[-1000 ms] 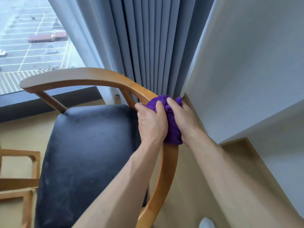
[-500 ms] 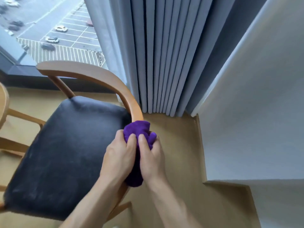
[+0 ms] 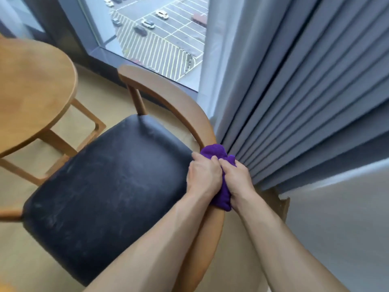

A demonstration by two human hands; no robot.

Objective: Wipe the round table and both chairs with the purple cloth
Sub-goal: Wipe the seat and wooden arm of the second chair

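the purple cloth (image 3: 216,153) is mostly hidden, bunched around the curved wooden backrest (image 3: 168,100) of the one chair (image 3: 109,186) in view. both hands clench it: left hand (image 3: 204,175) on the seat side, right hand (image 3: 237,178) toward the grey curtain (image 3: 294,91). one round counter (image 3: 31,85) sits far left, cut off by the frame.

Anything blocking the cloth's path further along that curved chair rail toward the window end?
Nothing visible. Both the left hand and right hand grip the purple cloth wrapped on the rail, which runs bare to its far end. The grey curtain hangs close beside the cloth, possibly brushing it.
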